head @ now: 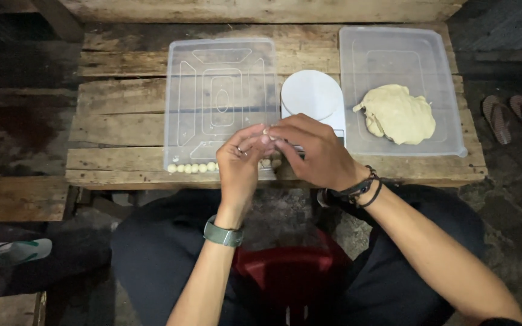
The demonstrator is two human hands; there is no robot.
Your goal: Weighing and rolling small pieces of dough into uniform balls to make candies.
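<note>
My left hand (240, 163) and my right hand (310, 150) meet fingertip to fingertip over the front edge of a low wooden pallet table (116, 130), pinching a small pale piece of dough (268, 132) between them. Just below the hands, a row of several small dough balls (192, 168) lines the near edge of a clear plastic tray (222, 99). A white round kitchen scale (313, 96) stands behind my right hand. To the right, a big lump of pale dough (399, 113) rests on a second clear tray (403, 54).
A pair of brown sandals (513, 117) lies on the dark ground at the right. A green-and-white sandal (14, 250) is at the lower left. I sit on a red stool (285, 274), knees against the table's front edge.
</note>
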